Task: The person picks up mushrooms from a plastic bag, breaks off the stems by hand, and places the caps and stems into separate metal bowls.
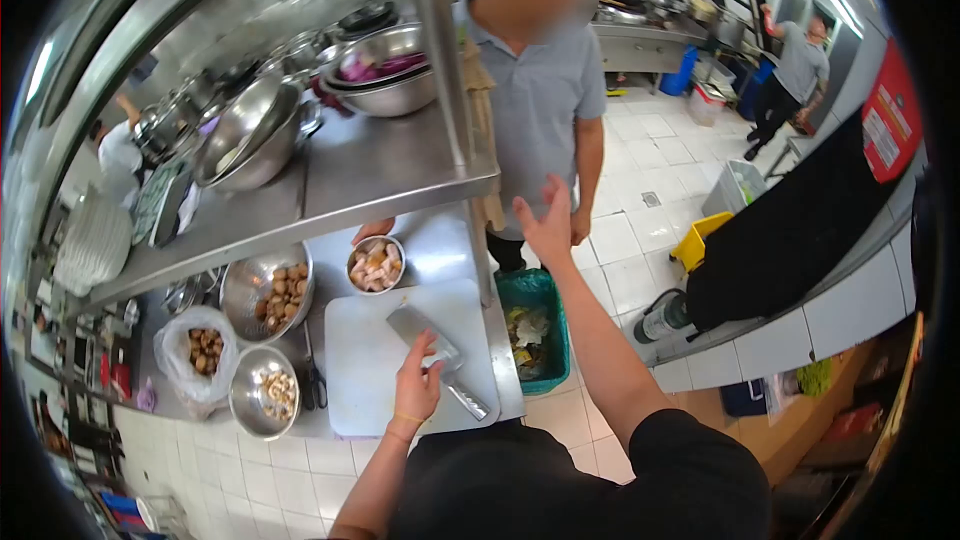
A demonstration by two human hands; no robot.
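My left hand (pixel 418 385) hovers over a cleaver (pixel 413 325), its fingers apart and overlapping the blade in this view. The cleaver lies on a white cutting board (pixel 355 380), handle pointing toward me. My right hand (pixel 548 230) is raised in the air with fingers spread, in front of a person in a grey shirt (pixel 545 110). Just beyond the board sits a metal bowl of pale pink chunks (pixel 376 265), with that side's other hand (pixel 374 230), not mine, close to its rim.
Left of the board are a colander of brown mushrooms (pixel 283 295), a plastic bag of mushrooms (pixel 205 352) and a bowl of cut pale pieces (pixel 275 396). A steel shelf (pixel 370 165) overhangs the counter. A green-lined bin (pixel 545 370) stands at its right.
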